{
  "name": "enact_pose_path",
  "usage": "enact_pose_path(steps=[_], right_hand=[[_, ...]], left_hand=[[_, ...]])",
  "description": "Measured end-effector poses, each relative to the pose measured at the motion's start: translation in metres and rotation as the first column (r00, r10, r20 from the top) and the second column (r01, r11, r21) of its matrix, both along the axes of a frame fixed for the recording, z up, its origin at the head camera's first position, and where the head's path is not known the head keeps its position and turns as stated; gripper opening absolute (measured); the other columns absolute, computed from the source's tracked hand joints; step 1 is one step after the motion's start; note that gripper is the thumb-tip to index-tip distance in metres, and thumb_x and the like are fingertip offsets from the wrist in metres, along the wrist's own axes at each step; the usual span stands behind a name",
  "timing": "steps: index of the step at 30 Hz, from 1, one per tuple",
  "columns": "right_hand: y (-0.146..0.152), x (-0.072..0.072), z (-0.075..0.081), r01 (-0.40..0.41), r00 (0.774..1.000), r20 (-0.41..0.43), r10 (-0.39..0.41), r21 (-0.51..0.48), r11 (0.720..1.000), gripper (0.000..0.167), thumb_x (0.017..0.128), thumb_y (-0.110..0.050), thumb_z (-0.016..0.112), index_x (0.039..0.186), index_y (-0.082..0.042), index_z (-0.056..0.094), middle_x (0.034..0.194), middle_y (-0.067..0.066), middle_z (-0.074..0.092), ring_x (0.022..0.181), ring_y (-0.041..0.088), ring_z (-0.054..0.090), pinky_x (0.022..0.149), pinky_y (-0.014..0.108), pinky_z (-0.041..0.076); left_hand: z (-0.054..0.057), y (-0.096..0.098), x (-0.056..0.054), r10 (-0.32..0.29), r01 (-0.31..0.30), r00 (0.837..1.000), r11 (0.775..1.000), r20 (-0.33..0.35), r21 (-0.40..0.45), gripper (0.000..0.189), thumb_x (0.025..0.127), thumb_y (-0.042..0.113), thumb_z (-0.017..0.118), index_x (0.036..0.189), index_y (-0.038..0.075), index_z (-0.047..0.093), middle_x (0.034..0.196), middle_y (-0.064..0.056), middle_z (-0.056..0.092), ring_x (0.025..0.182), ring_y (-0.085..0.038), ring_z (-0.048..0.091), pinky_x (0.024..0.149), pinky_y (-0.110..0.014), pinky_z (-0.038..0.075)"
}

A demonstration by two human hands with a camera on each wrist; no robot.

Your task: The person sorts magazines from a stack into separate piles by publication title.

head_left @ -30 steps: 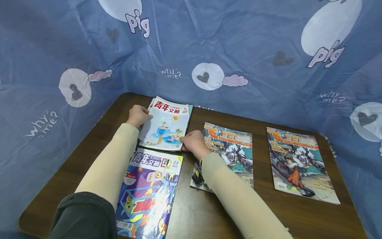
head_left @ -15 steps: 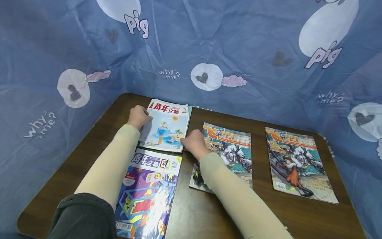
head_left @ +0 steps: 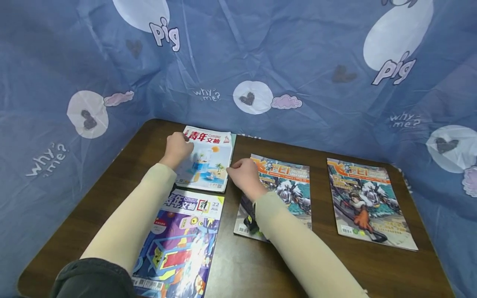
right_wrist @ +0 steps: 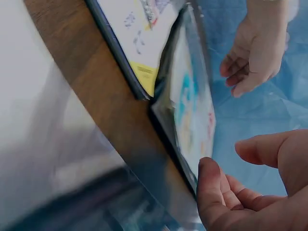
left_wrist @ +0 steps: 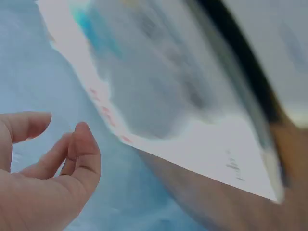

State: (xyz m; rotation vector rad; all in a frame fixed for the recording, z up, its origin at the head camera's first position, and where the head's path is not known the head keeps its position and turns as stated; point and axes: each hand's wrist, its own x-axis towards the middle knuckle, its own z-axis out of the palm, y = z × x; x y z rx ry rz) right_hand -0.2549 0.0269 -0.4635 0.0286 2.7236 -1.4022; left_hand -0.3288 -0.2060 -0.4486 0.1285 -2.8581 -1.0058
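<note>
A stack of magazines (head_left: 209, 154) lies at the back left of the table, its top cover white and pale blue with red title characters. My left hand (head_left: 178, 148) is over the left edge of this stack. In the left wrist view, the thumb and fingers of that hand (left_wrist: 62, 173) are loosely bent and apart, with nothing between them. At the stack's lower right corner is my right hand (head_left: 246, 176), partly over a FEI magazine (head_left: 285, 182). Its thumb and fingertips (right_wrist: 210, 175) stand apart in the right wrist view, holding nothing.
A purple magazine (head_left: 179, 248) lies directly in front of the stack, partly under my left forearm. Another FEI magazine (head_left: 367, 203) lies at the right. Blue patterned cloth (head_left: 298, 49) hangs behind the brown table (head_left: 257, 265).
The top magazine has settled lower and lined up with the stack beneath. Both hands have let go of its edges and moved slightly away. The head view has shifted a little.
</note>
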Motion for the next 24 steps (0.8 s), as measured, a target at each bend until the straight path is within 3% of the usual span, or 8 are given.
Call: enact_pose_path(steps=[2, 6, 14, 19, 24], right_hand=[[0.006, 0.003, 0.005, 0.012, 1.000, -0.011, -0.012, -0.018, 1.000, 0.018, 0.095, -0.020, 0.072, 0.098, -0.003, 0.074, 0.091, 0.007, 0.068, 0.082, 0.022, 0.064, 0.070, 0.040, 0.054], [0.029, 0.012, 0.020, 0.018, 1.000, 0.002, -0.018, -0.080, 0.997, 0.030, 0.096, -0.023, 0.072, 0.116, -0.001, 0.071, 0.107, 0.011, 0.069, 0.097, 0.026, 0.066, 0.080, 0.043, 0.055], [0.089, 0.035, 0.041, 0.083, 0.996, -0.014, -0.085, -0.129, 0.988, 0.037, 0.098, -0.025, 0.069, 0.127, -0.001, 0.066, 0.114, 0.014, 0.066, 0.102, 0.030, 0.063, 0.082, 0.046, 0.052], [0.124, 0.053, 0.042, 0.117, 0.992, -0.036, -0.122, -0.114, 0.987, 0.041, 0.098, -0.027, 0.069, 0.130, -0.001, 0.064, 0.117, 0.015, 0.066, 0.105, 0.030, 0.063, 0.084, 0.046, 0.052], [0.155, 0.070, 0.040, 0.159, 0.986, -0.029, -0.162, -0.088, 0.983, 0.044, 0.098, -0.027, 0.069, 0.132, -0.001, 0.063, 0.119, 0.017, 0.066, 0.108, 0.031, 0.064, 0.086, 0.046, 0.052]], left_hand=[[0.007, 0.011, 0.006, -0.013, 0.013, 1.000, 1.000, -0.011, 0.022, 0.036, 0.093, 0.012, 0.060, 0.117, -0.016, 0.065, 0.118, -0.030, 0.064, 0.114, -0.043, 0.058, 0.098, -0.051, 0.047], [0.018, 0.036, 0.019, -0.044, 0.046, 0.999, 0.996, -0.025, 0.073, 0.035, 0.093, 0.014, 0.064, 0.115, -0.012, 0.069, 0.111, -0.026, 0.067, 0.106, -0.039, 0.061, 0.092, -0.048, 0.050], [0.031, 0.081, 0.057, -0.163, 0.166, 0.986, 0.971, -0.032, 0.173, 0.032, 0.092, 0.015, 0.070, 0.114, -0.008, 0.070, 0.100, -0.019, 0.070, 0.093, -0.032, 0.065, 0.084, -0.043, 0.052], [0.036, 0.101, 0.085, -0.240, 0.227, 0.970, 0.944, 0.029, 0.239, 0.037, 0.094, 0.018, 0.071, 0.121, -0.007, 0.067, 0.100, -0.016, 0.068, 0.087, -0.028, 0.066, 0.078, -0.042, 0.053], [0.034, 0.112, 0.108, -0.272, 0.238, 0.960, 0.919, 0.069, 0.314, 0.037, 0.091, 0.016, 0.073, 0.119, -0.007, 0.067, 0.094, -0.012, 0.067, 0.077, -0.023, 0.066, 0.072, -0.037, 0.054]])
